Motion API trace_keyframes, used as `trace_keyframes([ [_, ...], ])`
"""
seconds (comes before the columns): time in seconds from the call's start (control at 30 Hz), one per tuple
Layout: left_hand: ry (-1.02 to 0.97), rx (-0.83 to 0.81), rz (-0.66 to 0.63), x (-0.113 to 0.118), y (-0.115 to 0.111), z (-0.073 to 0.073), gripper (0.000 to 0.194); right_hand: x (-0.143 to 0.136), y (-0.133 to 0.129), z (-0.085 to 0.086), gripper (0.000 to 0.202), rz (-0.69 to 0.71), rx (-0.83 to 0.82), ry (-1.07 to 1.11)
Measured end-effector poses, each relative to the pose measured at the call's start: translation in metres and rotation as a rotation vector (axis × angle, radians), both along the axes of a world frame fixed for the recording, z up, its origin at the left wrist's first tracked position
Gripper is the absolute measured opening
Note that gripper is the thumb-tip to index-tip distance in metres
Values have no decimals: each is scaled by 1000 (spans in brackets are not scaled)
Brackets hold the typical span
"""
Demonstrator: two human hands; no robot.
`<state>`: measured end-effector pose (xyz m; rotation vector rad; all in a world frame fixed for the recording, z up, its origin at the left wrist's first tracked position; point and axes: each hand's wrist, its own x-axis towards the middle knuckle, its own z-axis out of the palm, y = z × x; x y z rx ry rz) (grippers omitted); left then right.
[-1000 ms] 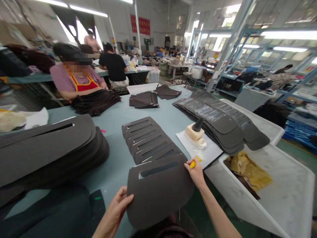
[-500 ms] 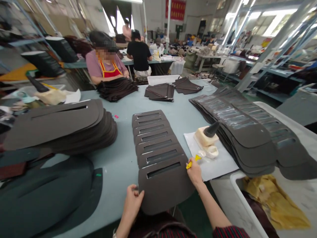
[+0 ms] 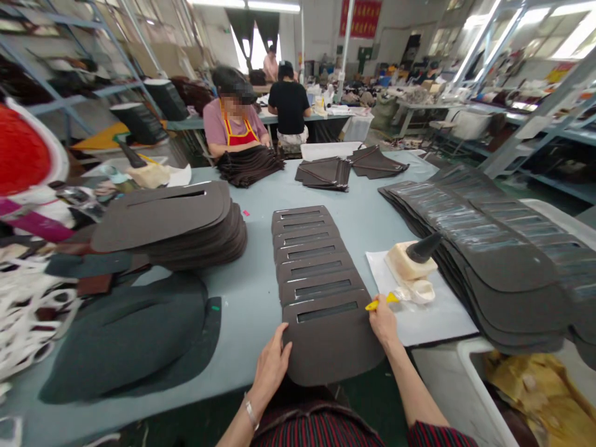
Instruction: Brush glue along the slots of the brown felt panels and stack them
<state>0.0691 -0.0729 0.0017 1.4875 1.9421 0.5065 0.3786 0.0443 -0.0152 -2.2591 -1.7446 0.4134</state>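
Observation:
Several dark grey-brown panels (image 3: 333, 347), each with a long slot, overlap in a stepped row running away from me. My left hand (image 3: 272, 360) touches the left edge of the nearest panel, thumb and index finger apart. At that panel's right edge, my right hand (image 3: 384, 324) is closed around a small yellow brush (image 3: 380, 302). The brush points toward a whitish, glue-crusted container (image 3: 405, 261) with a black cone-shaped part (image 3: 423, 247) on it. A white sheet (image 3: 414, 323) lies under the container.
Slotted panels are stacked at left (image 3: 167, 217) and right (image 3: 507, 261). Dark green padded pieces (image 3: 135, 335) lie at front left. A person (image 3: 235, 118) works across the table (image 3: 251, 273) behind dark folded pieces (image 3: 251, 165). A white bin (image 3: 465, 357) stands at lower right.
The view has swung left, so everything sits farther right. My left hand has shifted a little up the panel's edge and its fingers have straightened. My right hand still holds the brush.

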Motion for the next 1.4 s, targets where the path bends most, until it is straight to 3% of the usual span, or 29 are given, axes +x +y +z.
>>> trace_keyframes([
  [0.33,9,-26,-12,-5,3,-7,49,-2,4,1,22,-42,-92,-114],
  [0.73,27,-68,-53,-8,5,-13,49,-12,3,19,22,-76,-147,-154],
  [1.07,32,-63,-45,-9,5,-18,47,-11,3,16,19,-67,-126,-142],
  [1.4,32,-46,-11,-6,6,-12,47,-10,6,12,19,-79,-149,-137],
])
